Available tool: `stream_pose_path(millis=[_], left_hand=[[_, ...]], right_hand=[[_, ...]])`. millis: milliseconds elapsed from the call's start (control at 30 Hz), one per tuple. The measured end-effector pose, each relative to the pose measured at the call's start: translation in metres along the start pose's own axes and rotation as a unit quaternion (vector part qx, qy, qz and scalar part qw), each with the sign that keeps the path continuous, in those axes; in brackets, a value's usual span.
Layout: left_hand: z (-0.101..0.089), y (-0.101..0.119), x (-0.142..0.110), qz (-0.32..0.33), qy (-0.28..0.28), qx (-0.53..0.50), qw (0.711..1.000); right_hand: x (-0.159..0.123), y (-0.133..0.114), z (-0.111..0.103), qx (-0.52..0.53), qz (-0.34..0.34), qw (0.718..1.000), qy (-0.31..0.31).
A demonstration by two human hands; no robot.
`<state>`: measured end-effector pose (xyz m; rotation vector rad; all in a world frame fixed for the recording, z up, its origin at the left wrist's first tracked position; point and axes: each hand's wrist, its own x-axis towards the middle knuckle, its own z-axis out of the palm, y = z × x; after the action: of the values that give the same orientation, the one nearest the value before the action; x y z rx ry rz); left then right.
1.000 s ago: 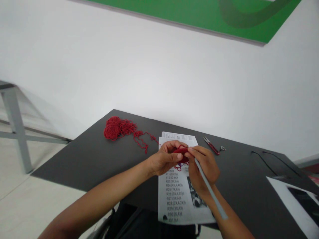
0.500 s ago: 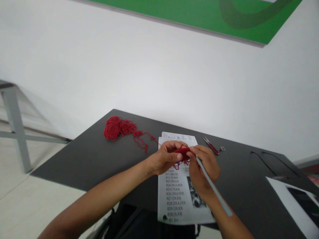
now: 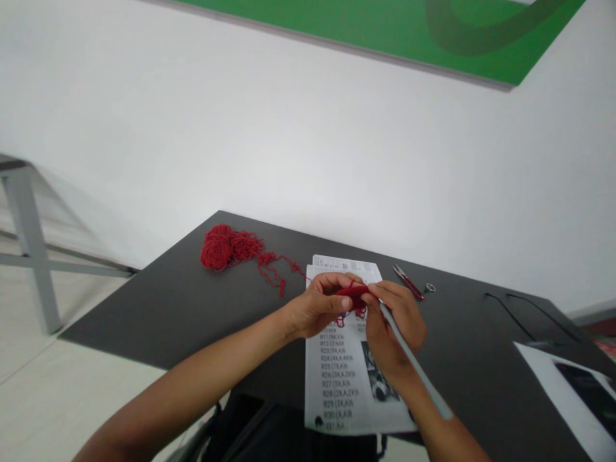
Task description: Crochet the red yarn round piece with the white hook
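A small piece of red crochet work [image 3: 355,292] is pinched between the thumb and fingers of my left hand [image 3: 321,307]. My right hand [image 3: 397,327] grips a crochet hook [image 3: 414,362] by its long grey handle; its tip is at the right end of the red piece, hidden by my fingers. Loose red and purple strands [image 3: 342,319] dangle under the piece. From the ball of red yarn [image 3: 219,248] at the back left, a tangled strand [image 3: 272,262] runs across to my left hand. Both hands are above a printed pattern sheet [image 3: 332,378].
Red-handled scissors [image 3: 409,282] lie behind my right hand, beside a small metal ring [image 3: 430,288]. Eyeglasses [image 3: 529,321] rest farther right on the dark table [image 3: 173,308]. A white sheet [image 3: 553,378] with a black phone-like object [image 3: 590,388] is at the right edge.
My right hand and the hook have shifted very slightly to the right. The left hand keeps its hold on the red crochet work in nearly the same place.
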<state>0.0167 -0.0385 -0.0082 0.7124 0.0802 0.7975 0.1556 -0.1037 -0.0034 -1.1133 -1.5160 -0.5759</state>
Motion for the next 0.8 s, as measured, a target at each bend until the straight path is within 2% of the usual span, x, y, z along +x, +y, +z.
stream_pose_path(millis=[600,800], left_hand=[[-0.002,-0.0001,-0.0002,0.003,0.003,0.003,1.0],[-0.0009,0.0004,-0.0002,-0.001,-0.006,0.016,1.0]], right_hand=[[0.0016,-0.0013,-0.0008,0.017,0.014,1.0,-0.001],[0.0006,0.0,-0.001,0.013,0.048,0.999,-0.006]])
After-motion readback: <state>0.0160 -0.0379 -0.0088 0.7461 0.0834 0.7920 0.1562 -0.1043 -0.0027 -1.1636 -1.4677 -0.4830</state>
